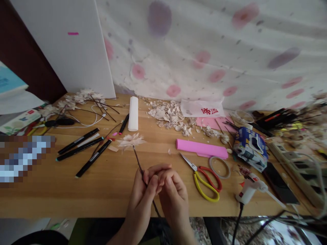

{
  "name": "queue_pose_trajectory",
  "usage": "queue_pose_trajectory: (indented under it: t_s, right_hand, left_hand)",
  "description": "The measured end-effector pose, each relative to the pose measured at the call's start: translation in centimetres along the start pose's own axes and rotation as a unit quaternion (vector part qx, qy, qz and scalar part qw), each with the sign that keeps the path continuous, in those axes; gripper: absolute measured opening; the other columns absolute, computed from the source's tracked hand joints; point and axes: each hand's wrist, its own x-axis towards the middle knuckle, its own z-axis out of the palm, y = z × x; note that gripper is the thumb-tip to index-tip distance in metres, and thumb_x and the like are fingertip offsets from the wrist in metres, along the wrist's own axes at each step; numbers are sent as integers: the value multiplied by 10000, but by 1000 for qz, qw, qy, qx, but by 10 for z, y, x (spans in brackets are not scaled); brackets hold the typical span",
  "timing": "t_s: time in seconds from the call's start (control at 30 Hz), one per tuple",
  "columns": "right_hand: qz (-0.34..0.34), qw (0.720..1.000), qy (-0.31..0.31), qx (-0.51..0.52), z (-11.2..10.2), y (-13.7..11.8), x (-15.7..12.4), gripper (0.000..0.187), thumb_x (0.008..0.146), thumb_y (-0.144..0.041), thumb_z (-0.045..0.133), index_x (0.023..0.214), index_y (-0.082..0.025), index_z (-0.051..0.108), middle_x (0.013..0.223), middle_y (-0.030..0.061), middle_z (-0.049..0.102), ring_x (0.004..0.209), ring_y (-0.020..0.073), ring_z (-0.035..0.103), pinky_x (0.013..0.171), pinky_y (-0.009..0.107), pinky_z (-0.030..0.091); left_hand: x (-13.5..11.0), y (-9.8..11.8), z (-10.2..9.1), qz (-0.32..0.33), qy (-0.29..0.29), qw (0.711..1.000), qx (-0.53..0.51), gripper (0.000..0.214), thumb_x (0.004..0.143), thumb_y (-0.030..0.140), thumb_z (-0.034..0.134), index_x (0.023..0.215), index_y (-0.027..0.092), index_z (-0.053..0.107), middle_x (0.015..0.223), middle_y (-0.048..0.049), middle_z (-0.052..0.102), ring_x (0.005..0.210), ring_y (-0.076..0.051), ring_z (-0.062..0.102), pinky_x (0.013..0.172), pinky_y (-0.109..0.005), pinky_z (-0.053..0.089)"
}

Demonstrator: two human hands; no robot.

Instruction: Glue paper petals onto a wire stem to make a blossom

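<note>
My left hand (143,192) and my right hand (172,192) are together low over the near edge of the wooden table (109,183). Both are closed around a thin dark stem (138,161), which slants up and away from my fingers. At its far end sits a pale paper flower (131,140), resting on or just above the table. My left fingers pinch the stem; my right fingers curl against them on the same stem.
Several black markers (84,148) lie to the left. A white roll (133,113), paper scraps (171,117) and a pink roll (201,148) are behind. Red-and-yellow scissors (205,178), a tape ring (219,166) and a glue gun (249,189) lie right. More flowers (81,98) are back left.
</note>
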Motion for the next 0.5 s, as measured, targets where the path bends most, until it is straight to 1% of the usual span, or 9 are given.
queue_pose_trajectory:
  t_s: [0.07, 0.17, 0.27, 0.33, 0.4, 0.43, 0.47, 0.5]
  right_hand:
    - [-8, 1000, 11, -21, -2, 3, -3, 282, 861, -475, 796, 712, -243, 742, 653, -9, 649, 632, 150, 573, 628, 253, 491]
    - [-7, 998, 24, -55, -3, 4, -7, 184, 849, -409, 829, 767, -246, 804, 741, 8, 735, 708, 157, 637, 708, 254, 523]
    - [19, 997, 19, -66, -6, 1, -5, 181, 863, -430, 816, 847, -249, 817, 814, 17, 767, 784, 173, 688, 781, 275, 553]
    - [43, 997, 2, -71, -9, -3, -2, 205, 825, -424, 852, 925, -250, 810, 886, 29, 782, 867, 195, 718, 856, 309, 570]
    - [63, 994, -20, -90, -15, -10, 1, 256, 749, -363, 918, 942, -247, 797, 988, 51, 790, 1002, 233, 730, 941, 348, 569]
    - [64, 992, -19, -104, -21, -15, 3, 274, 717, -327, 938, 934, -246, 791, 1049, 61, 787, 1064, 250, 725, 963, 361, 570]
    - [61, 990, -5, -124, -28, -21, 4, 282, 690, -298, 952, 912, -243, 787, 1092, 69, 784, 1094, 264, 724, 948, 364, 585]
    - [50, 988, 29, -146, -37, -27, 4, 279, 667, -285, 960, 879, -236, 785, 1107, 77, 785, 1068, 272, 739, 882, 354, 616]
  left_hand:
    - [0, 2, 0, 4, -5, 1000, -17, 382, 812, 548, 797, 817, 233, 582, 1087, -101, 798, 1066, -282, 710, 944, -404, 537]
    - [-1, 4, 0, 24, 10, 999, -39, 418, 792, 524, 825, 735, 245, 519, 967, -68, 811, 1045, -281, 717, 979, -422, 523]
    - [-1, 7, 0, 50, 38, 997, -41, 487, 761, 497, 860, 684, 258, 442, 827, -21, 793, 1023, -267, 717, 980, -409, 513]
    - [-1, 10, -2, 65, 46, 996, -28, 515, 759, 487, 865, 673, 262, 409, 714, 7, 752, 953, -249, 719, 961, -392, 514]
    - [1, 13, -7, 67, 43, 997, -13, 516, 781, 493, 846, 677, 261, 397, 613, 32, 686, 827, -219, 707, 894, -362, 530]
    - [3, 14, -9, 59, 37, 998, -7, 511, 793, 497, 835, 683, 259, 397, 584, 43, 654, 746, -196, 688, 826, -335, 539]
    - [5, 14, -12, 43, 25, 999, -2, 502, 804, 500, 825, 692, 256, 400, 574, 52, 628, 654, -169, 655, 730, -303, 538]
    - [7, 14, -16, 24, 11, 1000, 1, 498, 810, 510, 816, 698, 252, 406, 573, 61, 604, 549, -135, 597, 608, -266, 509]
